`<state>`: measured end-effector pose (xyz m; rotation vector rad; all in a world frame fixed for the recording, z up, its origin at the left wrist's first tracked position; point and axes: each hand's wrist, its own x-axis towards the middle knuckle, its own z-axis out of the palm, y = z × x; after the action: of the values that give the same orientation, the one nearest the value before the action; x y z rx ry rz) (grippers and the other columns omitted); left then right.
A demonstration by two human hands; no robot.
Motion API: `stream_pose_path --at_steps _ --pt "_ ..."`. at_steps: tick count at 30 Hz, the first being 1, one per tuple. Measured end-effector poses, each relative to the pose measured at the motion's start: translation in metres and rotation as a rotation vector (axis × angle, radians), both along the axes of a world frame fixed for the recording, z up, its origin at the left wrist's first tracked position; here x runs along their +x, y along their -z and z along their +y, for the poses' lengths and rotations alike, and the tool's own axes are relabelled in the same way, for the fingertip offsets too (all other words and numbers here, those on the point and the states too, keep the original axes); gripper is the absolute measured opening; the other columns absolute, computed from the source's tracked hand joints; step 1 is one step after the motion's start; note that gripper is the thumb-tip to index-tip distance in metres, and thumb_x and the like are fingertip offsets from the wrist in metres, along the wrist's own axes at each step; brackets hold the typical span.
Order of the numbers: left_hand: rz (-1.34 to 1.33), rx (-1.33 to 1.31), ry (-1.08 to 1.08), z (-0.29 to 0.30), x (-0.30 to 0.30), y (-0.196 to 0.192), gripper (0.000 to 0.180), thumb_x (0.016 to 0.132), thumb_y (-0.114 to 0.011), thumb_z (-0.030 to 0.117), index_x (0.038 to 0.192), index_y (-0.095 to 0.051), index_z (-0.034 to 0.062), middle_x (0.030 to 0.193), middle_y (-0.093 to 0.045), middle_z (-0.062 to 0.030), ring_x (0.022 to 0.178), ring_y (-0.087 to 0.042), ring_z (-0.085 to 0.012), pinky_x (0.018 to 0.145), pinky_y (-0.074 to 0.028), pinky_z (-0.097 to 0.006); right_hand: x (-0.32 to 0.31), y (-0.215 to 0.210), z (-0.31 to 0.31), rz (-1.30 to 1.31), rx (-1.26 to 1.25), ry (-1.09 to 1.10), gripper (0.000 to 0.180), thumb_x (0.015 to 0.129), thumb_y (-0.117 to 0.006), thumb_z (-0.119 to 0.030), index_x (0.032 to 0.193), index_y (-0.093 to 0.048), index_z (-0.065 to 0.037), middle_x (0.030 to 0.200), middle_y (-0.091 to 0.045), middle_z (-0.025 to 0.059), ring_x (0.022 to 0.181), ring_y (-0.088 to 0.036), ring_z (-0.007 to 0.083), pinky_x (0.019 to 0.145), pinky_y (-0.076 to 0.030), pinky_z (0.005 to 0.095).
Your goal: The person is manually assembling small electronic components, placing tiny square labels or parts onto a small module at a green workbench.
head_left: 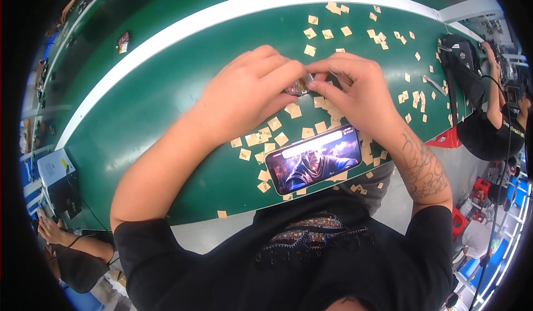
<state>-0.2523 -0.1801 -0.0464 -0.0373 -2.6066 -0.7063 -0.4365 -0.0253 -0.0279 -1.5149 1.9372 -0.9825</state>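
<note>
Both my hands meet above the green bench (166, 89). My left hand (250, 89) is closed on a small electronic part (296, 87), dark red with a silvery side; the fingers cover much of it. From the right, my right hand (355, 86) pinches at the part's silvery edge. Thin metal prongs, perhaps of tweezers (340, 74), show between that hand's fingers. Just nearer to me, a phone (313, 160) with a lit screen lies on many small tan square labels (274, 124).
More tan labels lie across the bench's right half. A curved metal tool (435, 84) and a black bag (462, 56) are at the right. A white-and-black box (55, 175) stands far left. Beyond the white rail (222, 12) lies another small part (122, 42). Co-workers sit at both sides.
</note>
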Motion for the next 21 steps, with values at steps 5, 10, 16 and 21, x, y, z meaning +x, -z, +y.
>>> stream_pose_path --at_steps 5,10,16,21 --pt "-0.034 0.047 -0.028 0.001 0.0 0.001 0.048 0.077 -0.09 0.007 0.118 -0.065 0.0058 0.107 -0.072 -0.0089 0.099 -0.067 -0.0313 0.084 -0.058 -0.041 0.002 0.005 0.002 -0.014 -0.027 0.032 0.019 0.09 -0.083 -0.006 0.109 -0.081 -0.005 0.087 -0.073 0.0073 0.066 -0.06 0.0151 0.062 -0.049 0.0311" --pt "-0.033 0.046 -0.041 0.001 0.0 0.003 0.048 0.077 -0.091 0.008 0.117 -0.065 0.0055 0.108 -0.072 -0.0095 0.098 -0.067 -0.0322 0.083 -0.057 -0.042 0.002 0.009 0.003 -0.082 -0.014 0.041 0.02 0.089 -0.083 -0.005 0.109 -0.081 -0.005 0.087 -0.072 0.0061 0.065 -0.057 0.014 0.06 -0.047 0.0306" --pt "-0.027 0.08 -0.039 0.001 0.0 0.002 0.05 0.076 -0.091 0.007 0.118 -0.064 0.0056 0.106 -0.07 -0.0107 0.097 -0.067 -0.0333 0.083 -0.057 -0.042 -0.003 0.011 0.004 0.016 -0.104 -0.071 0.023 0.09 -0.081 -0.003 0.112 -0.079 -0.005 0.093 -0.075 0.0089 0.075 -0.069 0.0194 0.067 -0.055 0.0319" --pt "-0.041 0.077 -0.051 0.0 0.0 0.0 0.05 0.077 -0.091 0.007 0.118 -0.064 0.0052 0.106 -0.07 -0.0115 0.096 -0.067 -0.0337 0.083 -0.057 -0.041 -0.005 0.01 0.001 0.046 -0.107 -0.094 0.023 0.09 -0.081 -0.003 0.112 -0.079 -0.005 0.095 -0.075 0.0098 0.077 -0.072 0.0213 0.069 -0.057 0.0324"
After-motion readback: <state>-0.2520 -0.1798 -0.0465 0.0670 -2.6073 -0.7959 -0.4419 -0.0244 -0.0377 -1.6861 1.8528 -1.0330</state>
